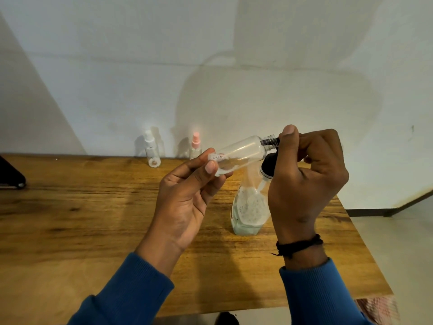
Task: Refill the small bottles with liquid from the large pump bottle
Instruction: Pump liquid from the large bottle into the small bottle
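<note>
1. While the left hand [187,195] pinches the base of a small clear bottle [239,154] between thumb and fingertips, that bottle lies nearly on its side in the air above the wooden table [93,219], uncapped.
2. Its long axis runs from about 8 o'clock at the base to 2 o'clock at the threaded neck, so the open mouth points up and right, straight at the right hand [309,174].
3. That hand is curled over the black pump head of the large pump bottle [249,207], which stands on the table below; the spout appears to sit at the small bottle's mouth, though the fingers hide the exact meeting.
4. Judging by this, the next press depends on mouth and spout staying lined up; only a little liquid shows inside so far.
5. Two other small spray bottles, one white-capped [152,148] and one pink-capped [195,145], stand at 11 o'clock against the wall, well apart from both hands.
</note>
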A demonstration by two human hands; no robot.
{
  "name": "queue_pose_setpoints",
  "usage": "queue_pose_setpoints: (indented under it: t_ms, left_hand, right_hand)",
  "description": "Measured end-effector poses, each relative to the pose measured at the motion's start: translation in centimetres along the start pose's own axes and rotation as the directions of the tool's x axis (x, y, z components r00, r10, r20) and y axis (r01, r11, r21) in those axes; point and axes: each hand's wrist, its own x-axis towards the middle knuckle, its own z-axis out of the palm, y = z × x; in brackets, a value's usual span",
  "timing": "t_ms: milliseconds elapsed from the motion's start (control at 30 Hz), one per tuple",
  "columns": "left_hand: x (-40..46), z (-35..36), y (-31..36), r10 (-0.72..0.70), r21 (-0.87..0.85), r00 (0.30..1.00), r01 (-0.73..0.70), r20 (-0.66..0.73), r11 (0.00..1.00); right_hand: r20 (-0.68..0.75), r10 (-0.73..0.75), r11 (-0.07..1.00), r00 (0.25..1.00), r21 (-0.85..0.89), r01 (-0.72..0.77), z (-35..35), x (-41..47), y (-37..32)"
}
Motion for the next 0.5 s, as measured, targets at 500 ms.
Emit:
queue_pose_setpoints:
  t_ms: [500]
  left_hand:
    - [-0.17, 0.13, 0.08, -0.003, -0.007, 1.000, 0.003, -0.010, 1.000]
  right_hand:
    - [-0.006, -0.011, 1.000, 1.000, 0.007, 0.011, 0.07, -0.34, -0.10]
